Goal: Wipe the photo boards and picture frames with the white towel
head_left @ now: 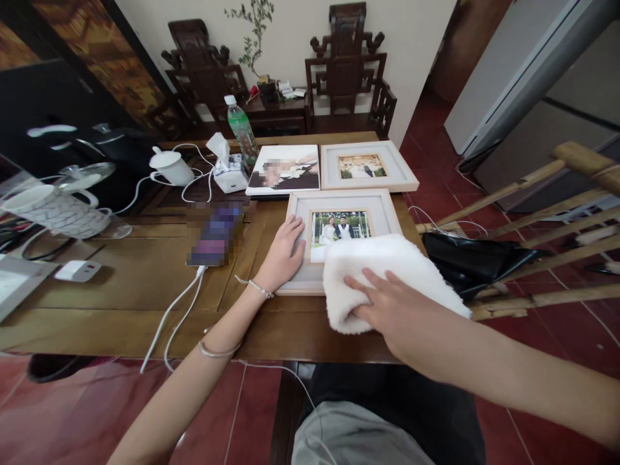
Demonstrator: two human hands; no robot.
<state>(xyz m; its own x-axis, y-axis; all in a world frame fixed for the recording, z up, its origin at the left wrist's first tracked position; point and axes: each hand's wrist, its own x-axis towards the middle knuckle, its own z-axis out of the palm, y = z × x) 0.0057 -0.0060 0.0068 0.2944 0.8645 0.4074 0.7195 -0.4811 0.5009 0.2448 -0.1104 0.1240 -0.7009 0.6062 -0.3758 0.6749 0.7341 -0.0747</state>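
A light wooden picture frame (385, 216) with a wide pale border and a photo of two people lies flat on the table in front of me. My left hand (285, 255) holds its left side, fingertips and thumb resting on the border. A thick, fluffy white cloth (402, 258) covers the frame's lower right corner and part of the photo. My right hand (382, 303) presses on that cloth with bent fingers, gripping a fold of it. Behind lie a second pale frame (334, 150) and a white-covered photo panel (295, 155), side by side.
On the wooden table (121, 284) are a phone (216, 236) with white cables, a tissue box (231, 173), a green-labelled bottle (242, 129), a lidded white cup (172, 166) and a patterned mug (58, 210). A bamboo rack (547, 297) stands at right.
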